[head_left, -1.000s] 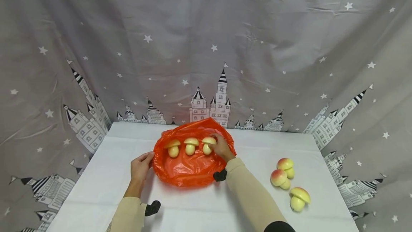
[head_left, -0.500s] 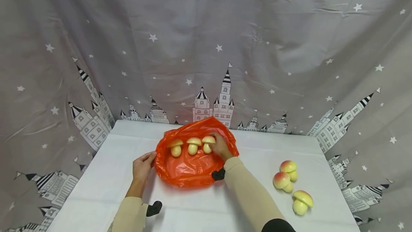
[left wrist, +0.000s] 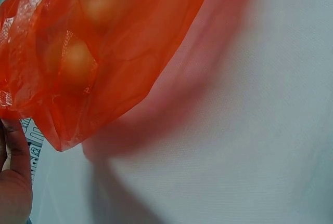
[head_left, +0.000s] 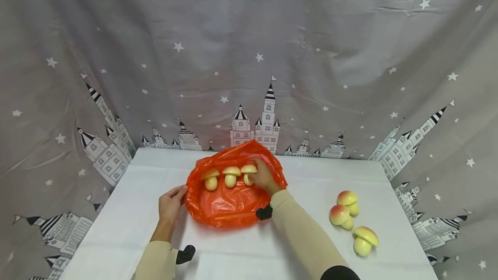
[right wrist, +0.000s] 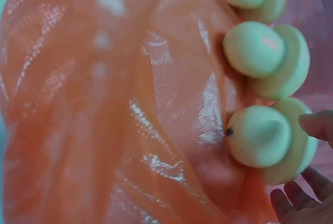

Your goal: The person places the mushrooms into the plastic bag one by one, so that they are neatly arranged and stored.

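Observation:
An orange-red plastic bag [head_left: 223,204] lies spread with its mouth facing up. At its left rim, my left hand [head_left: 170,205] pinches the plastic; part of that hand shows at the edge of the left wrist view. Inside the bag three yellow toy mushrooms stand in a row: a left one [head_left: 211,182], a middle one [head_left: 231,176] and a right one [head_left: 248,169]. My right hand [head_left: 263,178] reaches in and holds the right mushroom by its cap, thumb on one side and fingers on the other. In the right wrist view this mushroom [right wrist: 260,136] touches or nearly touches its neighbour [right wrist: 255,50].
On the right part of the white table [head_left: 233,258] lie three more toy mushrooms: two with reddish caps [head_left: 347,198] [head_left: 339,214] close together, and a yellower one [head_left: 363,242] nearer the front. A grey curtain [head_left: 186,77] with stars and castles hangs behind.
My right hand has shifted the right mushroom slightly left, closer to the middle one. The left hand keeps its grip on the bag's rim. The head view sways a little.

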Tool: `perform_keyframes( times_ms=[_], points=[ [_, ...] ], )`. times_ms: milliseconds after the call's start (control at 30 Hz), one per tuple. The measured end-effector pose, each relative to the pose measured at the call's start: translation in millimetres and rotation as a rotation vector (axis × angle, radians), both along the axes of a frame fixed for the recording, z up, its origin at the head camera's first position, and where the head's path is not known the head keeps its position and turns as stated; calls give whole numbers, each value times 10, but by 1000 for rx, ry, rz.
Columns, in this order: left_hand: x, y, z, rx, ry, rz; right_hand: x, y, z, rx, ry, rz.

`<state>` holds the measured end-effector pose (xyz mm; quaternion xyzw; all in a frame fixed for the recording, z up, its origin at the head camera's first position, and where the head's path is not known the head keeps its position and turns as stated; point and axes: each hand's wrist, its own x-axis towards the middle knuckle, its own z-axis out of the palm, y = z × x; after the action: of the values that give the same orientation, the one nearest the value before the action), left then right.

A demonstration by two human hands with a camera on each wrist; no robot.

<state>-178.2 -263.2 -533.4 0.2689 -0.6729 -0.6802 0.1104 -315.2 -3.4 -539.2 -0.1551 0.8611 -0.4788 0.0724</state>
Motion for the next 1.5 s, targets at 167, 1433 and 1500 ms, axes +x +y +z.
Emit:
perform_keyframes(
  times_ms=[167, 1433, 1500],
  points=[
    [13, 11, -20, -6, -5, 3, 86, 28, 99, 9, 31, 17],
    [50, -3, -21, -20, -60, -13, 686, 1562, 272, 1, 358, -93],
    [45, -3, -18, -27, -65, -18, 704, 1670, 246, 6, 378, -108]
  ],
)
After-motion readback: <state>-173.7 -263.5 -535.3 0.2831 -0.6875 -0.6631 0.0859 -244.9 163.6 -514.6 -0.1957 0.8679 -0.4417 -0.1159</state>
